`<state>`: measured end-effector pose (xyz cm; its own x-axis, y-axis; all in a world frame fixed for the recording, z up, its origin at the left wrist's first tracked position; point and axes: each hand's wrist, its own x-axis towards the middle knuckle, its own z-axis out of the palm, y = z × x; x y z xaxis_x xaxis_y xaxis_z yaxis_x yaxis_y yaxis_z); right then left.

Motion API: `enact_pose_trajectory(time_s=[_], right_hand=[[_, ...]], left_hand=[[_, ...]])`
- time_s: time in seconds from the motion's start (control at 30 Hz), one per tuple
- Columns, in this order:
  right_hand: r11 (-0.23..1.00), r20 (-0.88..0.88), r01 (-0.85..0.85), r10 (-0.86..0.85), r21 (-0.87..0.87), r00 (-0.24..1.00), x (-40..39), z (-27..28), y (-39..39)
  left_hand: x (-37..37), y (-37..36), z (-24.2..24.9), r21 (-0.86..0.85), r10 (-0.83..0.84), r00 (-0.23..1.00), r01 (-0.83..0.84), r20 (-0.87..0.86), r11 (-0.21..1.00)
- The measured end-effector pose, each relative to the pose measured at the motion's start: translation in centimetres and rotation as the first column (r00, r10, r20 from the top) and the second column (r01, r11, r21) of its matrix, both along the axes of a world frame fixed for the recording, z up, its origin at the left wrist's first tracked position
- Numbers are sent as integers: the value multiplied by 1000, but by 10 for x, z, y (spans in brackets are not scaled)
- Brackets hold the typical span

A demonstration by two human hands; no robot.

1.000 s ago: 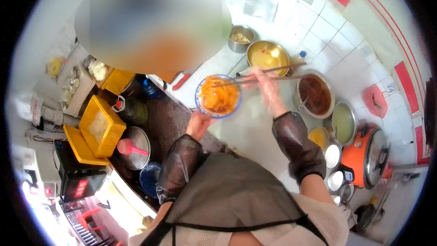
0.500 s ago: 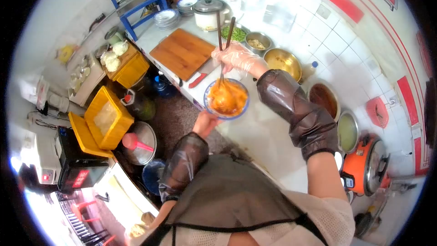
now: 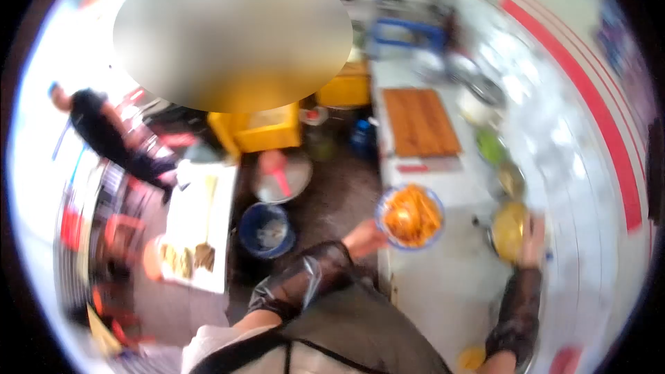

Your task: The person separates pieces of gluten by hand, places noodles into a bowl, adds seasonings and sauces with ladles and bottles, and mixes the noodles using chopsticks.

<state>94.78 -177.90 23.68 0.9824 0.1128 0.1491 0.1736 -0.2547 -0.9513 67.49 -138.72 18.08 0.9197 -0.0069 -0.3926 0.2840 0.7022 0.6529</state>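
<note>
My left hand (image 3: 366, 237) grips the side of a blue-rimmed bowl (image 3: 380, 224), its fingers partly hidden beneath it. Orange-coloured food (image 3: 412, 215), coated in sauce, fills the bowl. Over at the wall side of the counter, my right hand (image 3: 532, 239) is smeared by motion at the edge of a metal basin (image 3: 510, 233) with yellowish contents. Blur hides what its fingers are doing. A small dark handle end (image 3: 476, 221) sticks out on the near side of that basin. Dark sleeve covers are on both forearms.
A wooden cutting board (image 3: 421, 122) lies on the counter, a red-handled knife (image 3: 413, 168) beside it. Greens (image 3: 491, 145) and a lidded pot (image 3: 479, 102) stand along the wall. On the left are a blue bucket (image 3: 267, 230), yellow crate (image 3: 269, 130) and a person (image 3: 104, 131).
The view has swung left. My right hand has left the bowl and moved to the yellowish basin; the chopsticks it held no longer show in the bowl. My left hand still holds the bowl.
</note>
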Motion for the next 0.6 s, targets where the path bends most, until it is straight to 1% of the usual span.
enact_pose_trajectory(time_s=[0.03, 0.07, 0.1, 0.13, 0.17, 0.2, 0.23, 0.27, 0.3, 0.33, 0.37, 0.4, 0.43, 0.47, 0.5, 0.53, 0.57, 0.6], right_hand=[[999, -37, -26, 24, -36, 999, 12, -41, -22], [996, -76, -48, 43, -72, 996, 24, -81, -43], [990, -109, -78, 65, -114, 992, 33, -112, -58], [979, -137, -119, 97, -168, 986, 38, -137, -71], [875, 53, -108, 150, -472, 987, 58, -176, -90], [990, -287, -2, 43, 141, 957, 42, -169, -67], [990, -135, -121, 110, -73, 985, 58, -199, -94], [944, 27, -166, 182, -286, 983, 79, -236, -126], [859, 97, -128, 202, -496, 975, 87, -245, -128], [737, 171, -57, 230, -673, 958, 87, -242, -123], [619, 171, 10, 201, -785, 965, 87, -234, -124], [548, 185, 55, 184, -835, 965, 84, -219, -119], [496, 223, 110, 174, -861, 959, 66, -195, -107], [472, 270, 155, 185, -868, 945, 52, -169, -88], [475, 324, 192, 212, -859, 922, 36, -146, -66], [516, 359, 187, 256, -836, 898, 26, -130, -43], [570, 381, 148, 315, -808, 869, 9, -118, -14], [624, 370, 66, 372, -778, 851, -8, -111, 20]], left_hand=[[-6, -1, -11, 10, 41, 999, -41, -16, 999], [-14, -3, -10, 9, 114, 993, -114, -20, 993], [-22, -4, -11, -67, 151, 988, -153, -31, 986], [-32, -1, -17, -67, 185, 982, -186, -19, 980], [-39, 0, -10, -52, 251, 966, -254, -59, 966], [-49, -1, 2, -46, 305, 948, -310, -94, 950], [-70, 2, 15, -47, 340, 937, -344, -82, 938], [-92, 2, 21, -46, 389, 918, -394, -79, 918], [-112, 4, 20, -41, 435, 897, -439, -71, 898], [-129, 4, 18, -41, 461, 885, -464, -62, 885], [-146, 3, 13, -49, 525, 850, -527, -37, 849], [-166, 2, 7, -60, 585, 811, -585, -15, 809], [-195, -4, -3, -32, 621, 784, -620, -2, 784], [-213, -6, -2, -42, 639, 769, -639, 4, 768], [-233, -8, 4, -53, 686, 727, -684, 20, 727], [-252, -10, 10, -63, 730, 683, -727, 33, 683], [-272, -12, 20, 14, 747, 664, -747, -14, 665], [-295, -14, 18, 8, 760, 650, -760, -14, 650]])
